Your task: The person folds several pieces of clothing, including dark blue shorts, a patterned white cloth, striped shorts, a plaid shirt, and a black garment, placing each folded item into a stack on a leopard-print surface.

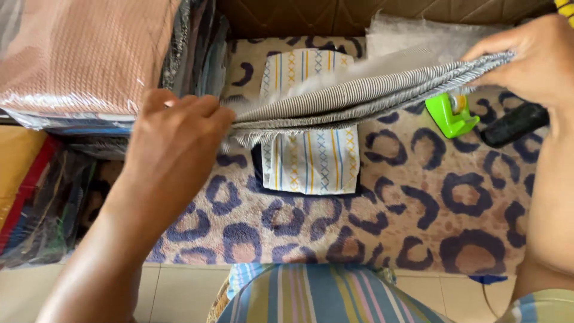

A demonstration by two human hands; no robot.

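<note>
A folded grey striped cloth (365, 90) is being pinched at both ends by the left hand (173, 143) and right hand (532, 57), fingers closed on it, above the spotted mat (418, 221)

Grey striped folded cloth (365, 90), flat, lifted above leopard-print mat

Pale tiled floor (179, 287) under a leopard-print rug (418, 203); brown quilted wall panel (335, 15) behind, in daylight.

Two hands are seen, the left hand (170, 140) and the right hand (532, 57). One grey striped cloth (359, 96), one patterned folded cloth (311, 158), one green tape dispenser (449, 113) and one leopard-print blanket (418, 209) are counted.
</note>
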